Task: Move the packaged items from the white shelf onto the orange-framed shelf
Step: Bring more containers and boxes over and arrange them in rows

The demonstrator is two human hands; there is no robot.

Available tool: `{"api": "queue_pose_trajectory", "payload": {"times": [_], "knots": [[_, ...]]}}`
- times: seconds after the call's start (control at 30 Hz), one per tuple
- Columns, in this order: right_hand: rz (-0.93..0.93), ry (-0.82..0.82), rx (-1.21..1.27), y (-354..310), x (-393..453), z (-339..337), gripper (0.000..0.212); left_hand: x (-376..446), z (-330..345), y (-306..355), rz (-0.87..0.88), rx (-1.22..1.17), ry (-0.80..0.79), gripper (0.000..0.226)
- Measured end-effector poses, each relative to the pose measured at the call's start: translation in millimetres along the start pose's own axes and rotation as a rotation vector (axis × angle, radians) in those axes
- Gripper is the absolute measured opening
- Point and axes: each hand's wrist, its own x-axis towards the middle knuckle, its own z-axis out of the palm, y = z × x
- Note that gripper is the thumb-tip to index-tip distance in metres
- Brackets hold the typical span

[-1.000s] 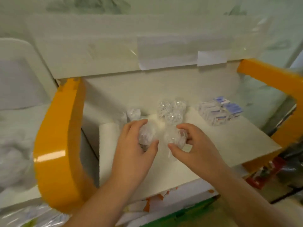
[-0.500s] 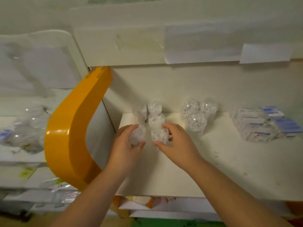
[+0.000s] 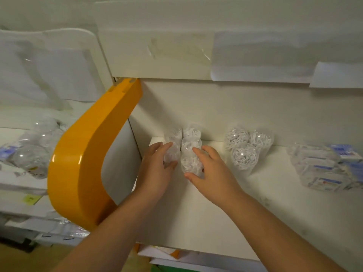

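Orange-framed shelf (image 3: 245,209): the white board inside the orange frame (image 3: 88,163) already carries three groups of packaged goods along its back edge, so the transfer looks partly done.
White shelf (image 3: 17,185): to the left, outside the frame, several clear packages (image 3: 33,154) wait to be carried over; how many is hard to tell through the blur.
Blue-labelled packs (image 3: 324,169): stacked at the right end of the board, well apart from both hands.
Bagged spheres (image 3: 245,148): a cluster of three in clear wrap, mid-board, just right of the right hand and not touched.
Two rows of clear packets: standing side by side at the left end near the frame, running back to the wall.
Left packet row (image 3: 172,152): its front piece sits between the curled fingers and thumb of the left hand (image 3: 157,169), which grips it from the left side.
Right packet row (image 3: 191,154): its front piece is cupped by the right hand (image 3: 210,171), fingers over the top and thumb under the near edge.
Stage: judged to be settling this pair into place before releasing.
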Motion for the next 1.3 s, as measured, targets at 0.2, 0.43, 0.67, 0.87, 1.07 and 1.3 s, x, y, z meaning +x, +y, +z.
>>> {"api": "queue_pose_trajectory", "payload": {"times": [0.2,0.43,0.67,0.87,1.07,1.3], "knots": [[-0.004,-0.014,0.028,1,6,1,0.076,10,9,-10,0.035,0.016,0.001,0.060],[-0.004,-0.028,0.028,-2,7,-3,0.078,17,15,-17,-0.001,-0.002,0.018,0.066],[0.013,-0.052,0.036,-3,3,-12,0.090,26,15,-21,-0.061,-0.071,-0.035,0.068],[-0.024,-0.049,0.030,-1,-2,-26,0.090,19,13,-14,-0.070,-0.057,-0.013,0.078],[-0.055,-0.014,0.023,-1,-15,-44,0.079,-1,-2,14,0.009,0.145,-0.024,0.070],[-0.117,0.115,0.066,-16,-30,-73,0.065,-42,-43,70,0.234,0.557,-0.011,0.073]]}}
